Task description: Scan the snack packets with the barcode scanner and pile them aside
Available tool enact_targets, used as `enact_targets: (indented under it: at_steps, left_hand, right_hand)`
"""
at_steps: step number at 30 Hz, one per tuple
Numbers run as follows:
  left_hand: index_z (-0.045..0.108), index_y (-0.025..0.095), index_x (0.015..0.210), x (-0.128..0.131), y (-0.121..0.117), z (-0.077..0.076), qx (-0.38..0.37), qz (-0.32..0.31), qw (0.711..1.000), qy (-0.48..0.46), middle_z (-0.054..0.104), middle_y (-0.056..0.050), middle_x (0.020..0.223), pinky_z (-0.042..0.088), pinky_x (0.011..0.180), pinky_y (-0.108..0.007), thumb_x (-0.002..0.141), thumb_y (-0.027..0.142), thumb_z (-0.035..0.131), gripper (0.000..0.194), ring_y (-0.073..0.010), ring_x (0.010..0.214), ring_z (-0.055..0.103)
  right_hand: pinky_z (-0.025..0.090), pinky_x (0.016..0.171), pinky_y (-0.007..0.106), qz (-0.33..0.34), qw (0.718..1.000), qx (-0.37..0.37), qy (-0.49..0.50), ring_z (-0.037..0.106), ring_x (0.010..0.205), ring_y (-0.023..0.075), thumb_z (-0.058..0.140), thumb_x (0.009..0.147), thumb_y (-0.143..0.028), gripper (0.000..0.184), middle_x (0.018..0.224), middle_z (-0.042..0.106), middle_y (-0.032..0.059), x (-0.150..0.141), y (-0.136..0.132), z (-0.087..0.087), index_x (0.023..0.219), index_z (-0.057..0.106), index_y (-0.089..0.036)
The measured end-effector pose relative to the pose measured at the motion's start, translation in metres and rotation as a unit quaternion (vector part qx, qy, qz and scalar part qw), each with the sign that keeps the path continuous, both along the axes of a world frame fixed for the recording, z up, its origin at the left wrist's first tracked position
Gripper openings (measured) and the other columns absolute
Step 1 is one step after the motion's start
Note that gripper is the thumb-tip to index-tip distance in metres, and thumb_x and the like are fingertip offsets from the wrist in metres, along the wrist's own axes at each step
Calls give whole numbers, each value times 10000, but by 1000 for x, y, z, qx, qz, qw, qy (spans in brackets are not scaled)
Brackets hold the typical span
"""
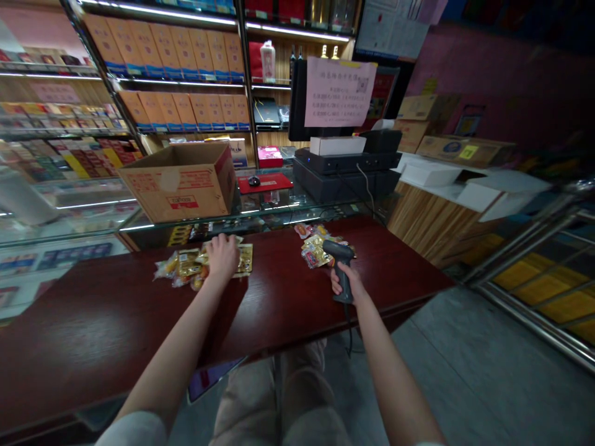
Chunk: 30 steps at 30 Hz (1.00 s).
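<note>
The left hand [223,257] rests on a heap of shiny gold snack packets [186,269] near the far edge of the red worktop [116,322]. Its fingers are curled down and close together; any pinch cannot be told. The right hand [344,284] has its fingers wrapped round the grip of a black corded barcode scanner [341,266], whose head sits just beside a second heap of packets [313,248], also near the far edge.

Dim shop; LED strips [158,12] light the shelves. Glare streaks the glass counter [279,201]. Edges bow wide-angle; metal railing [525,238] blurred.
</note>
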<state>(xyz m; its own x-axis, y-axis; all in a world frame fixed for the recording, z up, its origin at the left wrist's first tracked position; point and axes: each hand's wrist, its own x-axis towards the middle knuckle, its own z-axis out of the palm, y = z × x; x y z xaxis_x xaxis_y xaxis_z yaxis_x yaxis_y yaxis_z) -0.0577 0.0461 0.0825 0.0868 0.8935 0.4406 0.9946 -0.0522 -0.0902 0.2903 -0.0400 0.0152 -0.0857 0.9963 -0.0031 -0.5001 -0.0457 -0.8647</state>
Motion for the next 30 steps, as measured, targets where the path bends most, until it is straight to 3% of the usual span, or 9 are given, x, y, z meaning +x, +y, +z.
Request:
enact_targets:
  at_steps: [2,4,9,13,17,20,24,27,30]
  left_hand:
    - [627,137,1168,38,16,3,-36,-83,996,-15,607,-206,1202,403,947,-466,931,252,411,341,-361,1164,533]
    - [618,132,1185,82,36,2,-90,-110,988,-64,617,-192,1214,425,937,-426,958,349,406,379,-334,1146,563]
    - [580,94,1246,175,89,-18,-226,-105,956,-158,608,-223,1281,398,1001,-434,940,576,408,597,-350,1211,552]
    - [504,126,1365,209,117,-40,-224,-60,942,-242,484,-265,1411,363,1017,-528,825,661,538,761,-426,1287,458]
    - [584,174,1296,219,129,-55,-206,-96,924,-306,471,-276,1396,302,1015,-632,753,525,664,652,-488,1297,411]
    - [665,156,1142,213,133,-59,-189,-136,884,-405,529,-274,1340,262,1042,-659,749,358,676,442,-480,1314,408]
    - [714,167,968,189,132,-56,-197,-187,831,-486,693,-193,1114,387,1038,-496,837,309,593,229,-349,1182,582]
    - [715,148,952,167,119,-56,-211,-216,788,-537,741,-145,918,503,896,-397,899,360,533,285,-278,959,684]
    - [686,108,1056,148,93,-59,-229,-240,736,-590,748,-137,898,548,751,-358,940,452,474,421,-237,796,709]
  right_hand:
    - [334,299,202,-18,1000,0,4,381,296,68,712,752,-522,385,495,501,-83,1,3,-2,822,483,-221]
    - [335,297,202,-34,999,-4,4,381,293,67,716,746,-531,395,494,494,-87,2,5,-3,817,482,-222]
    - [344,291,205,-47,999,-20,-7,385,290,68,733,731,-552,421,489,492,-88,2,7,-5,797,481,-221]
    - [349,289,204,-44,999,-25,-12,377,284,62,727,737,-575,442,487,484,-85,2,9,-8,766,463,-223]
    - [354,293,213,-12,1000,-11,-19,372,280,70,679,779,-596,419,480,453,-89,5,12,-12,828,477,-232]
    - [356,291,228,-13,1000,-2,-24,373,283,83,671,781,-601,421,486,455,-86,6,13,-13,884,491,-235]
    - [358,299,228,-3,1000,-4,-23,374,288,84,670,779,-603,422,478,450,-87,6,13,-12,875,491,-233]
    - [347,302,219,8,1000,-11,-16,367,289,77,677,773,-593,420,478,452,-91,6,13,-10,869,488,-231]
    - [332,298,219,3,1000,-13,-13,356,288,75,691,760,-575,415,482,459,-92,6,14,-8,860,486,-227]
